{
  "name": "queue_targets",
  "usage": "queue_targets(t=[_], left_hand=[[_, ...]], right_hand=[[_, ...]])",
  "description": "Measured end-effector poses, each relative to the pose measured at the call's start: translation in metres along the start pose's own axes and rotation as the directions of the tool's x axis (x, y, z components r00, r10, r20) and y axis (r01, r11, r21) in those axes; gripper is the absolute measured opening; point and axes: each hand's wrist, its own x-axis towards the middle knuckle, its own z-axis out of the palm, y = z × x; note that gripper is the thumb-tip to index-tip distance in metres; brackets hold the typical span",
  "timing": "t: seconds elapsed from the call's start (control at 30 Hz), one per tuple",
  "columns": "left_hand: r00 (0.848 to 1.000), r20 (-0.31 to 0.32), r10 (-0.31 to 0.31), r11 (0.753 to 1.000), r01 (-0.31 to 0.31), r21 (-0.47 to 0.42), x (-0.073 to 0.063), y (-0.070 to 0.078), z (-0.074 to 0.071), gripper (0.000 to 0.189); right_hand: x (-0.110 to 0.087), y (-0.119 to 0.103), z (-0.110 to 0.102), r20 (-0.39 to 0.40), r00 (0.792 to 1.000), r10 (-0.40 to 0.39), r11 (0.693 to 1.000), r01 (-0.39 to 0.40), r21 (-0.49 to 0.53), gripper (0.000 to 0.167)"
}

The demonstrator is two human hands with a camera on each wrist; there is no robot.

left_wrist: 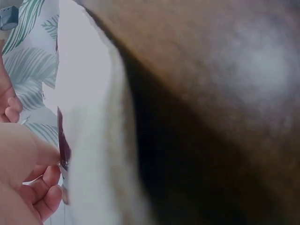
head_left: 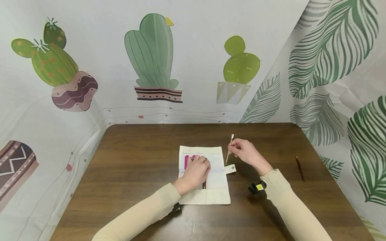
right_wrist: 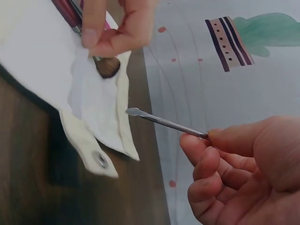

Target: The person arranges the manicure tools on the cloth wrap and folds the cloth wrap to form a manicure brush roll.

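A cream fabric roll-up pouch [head_left: 217, 194] lies unfolded on the table, its short snap strap [head_left: 230, 169] sticking out to the right. My left hand [head_left: 197, 169] is over its middle and pinches the edge of the white inner pocket [right_wrist: 82, 89] between thumb and fingers. Beside those fingertips a brush [right_wrist: 108, 68] shows its brown bristles. Dark red handles [right_wrist: 66, 11] lie in the pouch, partly hidden by the hand. Just right of the pouch, my right hand [head_left: 245, 152] pinches a slim metal cuticle pusher [right_wrist: 168, 124], its flattened tip pointing toward the pouch in the right wrist view.
Bright pink pieces [head_left: 186, 162] show in the pouch's upper left. A thin dark reddish stick [head_left: 300, 169] lies alone on the brown wooden table [head_left: 126, 160], toward its right edge. Behind the table hangs a cloth [head_left: 199, 50] printed with cacti and leaves.
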Motion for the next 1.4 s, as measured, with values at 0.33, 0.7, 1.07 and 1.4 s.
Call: queue_targets(t=[0.33,0.7,1.07,1.4], left_hand=[[1.000,0.021,-0.017,1.000,0.017,-0.014,0.000,0.002,-0.001,0.005],[1.000,-0.012,-0.005,1.000,0.005,-0.001,-0.002,0.002,-0.001,0.006],[1.000,-0.008,-0.001,1.000,0.001,0.007,-0.001,0.001,-0.002,0.005],[1.000,0.005,-0.011,1.000,0.011,-0.002,-0.002,0.001,-0.002,0.005]], right_hand=[[0.011,-0.008,0.029,0.060,0.998,0.034,0.998,-0.037,0.042,0.012],[0.017,-0.013,0.051,0.058,0.997,0.052,0.997,-0.056,0.060,0.014],[0.020,-0.016,0.061,0.092,0.994,0.054,0.997,-0.058,0.044,0.011],[0.017,-0.013,0.070,0.114,0.992,0.052,0.999,-0.052,-0.004,0.012]])
